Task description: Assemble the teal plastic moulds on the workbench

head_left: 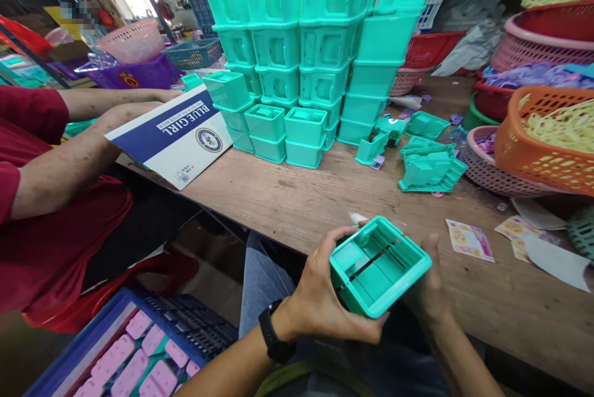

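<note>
Turquoise moulded plastic box (379, 266), open side facing up, is sitting between both hands just off the near edge of the wooden worktop (297, 199), its long axis running diagonally from near-left to far-right. The left hand (320, 298) is wrapping its fingers around the box's left end; the right hand (429, 289) is closing on the right end. Stacks of matching turquoise boxes (306, 57) are standing well behind, with loose turquoise parts (429, 165) and an orange basket (542, 143) lying to the right. Another person's red sleeve (28, 119) is resting beside a blue-and-white carton (174, 134).

2 hands (320, 298) hold 1 teal box (380, 267); 1 orange basket (542, 149); 1 blue crate (93, 341).
</note>
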Tool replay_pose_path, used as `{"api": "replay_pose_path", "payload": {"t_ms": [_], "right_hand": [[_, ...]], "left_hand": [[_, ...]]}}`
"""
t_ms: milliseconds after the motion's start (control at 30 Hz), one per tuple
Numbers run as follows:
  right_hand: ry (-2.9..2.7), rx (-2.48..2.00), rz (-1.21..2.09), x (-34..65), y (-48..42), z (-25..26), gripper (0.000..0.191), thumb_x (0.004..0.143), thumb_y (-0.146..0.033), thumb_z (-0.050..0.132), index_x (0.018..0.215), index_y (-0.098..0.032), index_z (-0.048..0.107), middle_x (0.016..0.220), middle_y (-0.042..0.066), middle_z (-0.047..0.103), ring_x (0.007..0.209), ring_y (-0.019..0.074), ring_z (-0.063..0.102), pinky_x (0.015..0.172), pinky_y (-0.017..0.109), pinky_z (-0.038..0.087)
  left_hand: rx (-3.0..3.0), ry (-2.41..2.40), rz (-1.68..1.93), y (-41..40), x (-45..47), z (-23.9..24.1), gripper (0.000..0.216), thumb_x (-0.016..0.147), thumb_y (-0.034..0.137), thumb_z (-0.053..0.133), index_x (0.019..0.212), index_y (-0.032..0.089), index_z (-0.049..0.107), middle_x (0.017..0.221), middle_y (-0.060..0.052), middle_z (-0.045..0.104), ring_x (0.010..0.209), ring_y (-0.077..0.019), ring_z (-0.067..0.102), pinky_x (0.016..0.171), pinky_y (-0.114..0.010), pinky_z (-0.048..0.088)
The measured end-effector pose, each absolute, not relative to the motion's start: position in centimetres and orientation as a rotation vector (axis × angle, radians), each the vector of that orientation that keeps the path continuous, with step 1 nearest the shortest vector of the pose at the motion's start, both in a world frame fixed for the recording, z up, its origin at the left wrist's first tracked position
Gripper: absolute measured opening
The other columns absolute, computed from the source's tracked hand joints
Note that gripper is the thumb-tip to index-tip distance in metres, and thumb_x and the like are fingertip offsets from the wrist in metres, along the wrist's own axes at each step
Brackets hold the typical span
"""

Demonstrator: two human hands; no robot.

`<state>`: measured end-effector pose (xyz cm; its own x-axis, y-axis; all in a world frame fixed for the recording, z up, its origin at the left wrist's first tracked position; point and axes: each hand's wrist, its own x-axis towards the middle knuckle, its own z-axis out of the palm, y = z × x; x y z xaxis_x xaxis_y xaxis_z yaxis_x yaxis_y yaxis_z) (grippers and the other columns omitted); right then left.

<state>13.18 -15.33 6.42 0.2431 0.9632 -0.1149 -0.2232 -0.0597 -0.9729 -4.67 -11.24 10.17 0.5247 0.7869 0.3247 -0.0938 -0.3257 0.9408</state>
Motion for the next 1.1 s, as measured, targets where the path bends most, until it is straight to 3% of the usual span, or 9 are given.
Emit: {"api": "replay_pose_path", "payload": {"t_ms": [167,533,700,833,1000,1100], "right_hand": [[-0.848,-1.341,1.103,13.1,-15.5,5.6,0.102,0.086,-0.092,0.008,0.143,-0.026,0.061,0.128,0.012,0.075,0.119,0.0371,0.071,0.102,0.056,0.058],[-0.656,-1.241,0.924,12.5,-14.2,5.5,0.071,0.090,-0.081,0.035,0.108,-0.026,0.076,0.095,0.007,0.081,0.115,0.0364,0.072,0.110,0.054,0.052],[-0.770,-1.260,0.884,12.5,-14.1,5.6,0.070,0.096,-0.076,0.026,0.106,-0.027,0.074,0.092,0.006,0.081,0.108,0.0340,0.075,0.105,0.052,0.055],[-0.668,-1.256,0.875,12.6,-14.0,5.6,0.063,0.095,-0.076,0.032,0.101,-0.028,0.072,0.092,0.005,0.081,0.101,0.0328,0.076,0.100,0.050,0.058],[-0.805,-1.287,0.906,13.1,-14.1,5.1,0.069,0.096,-0.077,0.026,0.110,-0.026,0.071,0.093,0.007,0.081,0.101,0.0336,0.076,0.097,0.051,0.059],[-0.759,-1.311,0.909,12.9,-14.1,5.2,0.068,0.094,-0.078,0.027,0.102,-0.028,0.071,0.087,0.006,0.080,0.097,0.0329,0.077,0.096,0.050,0.060]], "left_hand": [[1.669,0.594,0.983,-10.8,-4.9,10.1,0.091,0.054,0.025,0.090,0.136,0.022,0.051,0.121,-0.005,0.072,0.105,-0.0265,0.072,0.100,-0.038,0.058],[1.694,0.623,0.911,-10.1,-4.4,9.2,0.091,0.052,0.029,0.090,0.133,0.020,0.050,0.121,-0.008,0.071,0.107,-0.0282,0.071,0.103,-0.041,0.057],[1.632,0.599,0.895,-9.9,-3.9,9.3,0.089,0.054,0.027,0.089,0.133,0.022,0.050,0.127,-0.008,0.071,0.114,-0.0291,0.071,0.103,-0.039,0.056],[1.597,0.605,0.878,-9.7,-3.6,9.3,0.089,0.053,0.028,0.090,0.132,0.022,0.050,0.127,-0.008,0.071,0.115,-0.0299,0.071,0.104,-0.040,0.055],[1.577,0.575,0.854,-9.4,-3.8,9.2,0.090,0.052,0.026,0.090,0.132,0.023,0.050,0.133,-0.009,0.069,0.121,-0.0307,0.068,0.108,-0.041,0.053],[1.558,0.555,0.845,-9.2,-4.0,9.2,0.090,0.052,0.025,0.090,0.132,0.023,0.050,0.131,-0.009,0.069,0.122,-0.0308,0.068,0.109,-0.041,0.053]]}}
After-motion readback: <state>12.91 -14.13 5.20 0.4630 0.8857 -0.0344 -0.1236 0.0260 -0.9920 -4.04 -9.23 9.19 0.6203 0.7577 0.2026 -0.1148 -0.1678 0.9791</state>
